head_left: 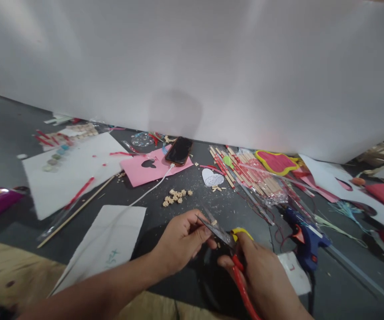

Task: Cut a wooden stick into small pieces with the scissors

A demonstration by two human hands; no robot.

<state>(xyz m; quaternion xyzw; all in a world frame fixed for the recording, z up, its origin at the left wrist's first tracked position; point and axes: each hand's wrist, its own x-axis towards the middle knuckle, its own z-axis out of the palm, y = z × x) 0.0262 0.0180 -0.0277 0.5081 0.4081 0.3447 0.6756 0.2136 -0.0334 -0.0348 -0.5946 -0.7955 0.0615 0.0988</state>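
My right hand grips scissors with red and yellow handles, their blades pointing left and parted. Close to the blades, my left hand is closed in a pinch. A small pale wooden piece shows at its fingertips, mostly hidden by the blades and fingers. Just beyond the left hand lies a pile of small knobbly wooden clusters. Tiny wooden bits lie beside a white heart-shaped paper cutout.
A phone with a white cable rests on pink paper. Bundled wooden chopsticks lie right of centre. A blue glue gun is at right. White paper and a long stick lie left. A white wall stands behind.
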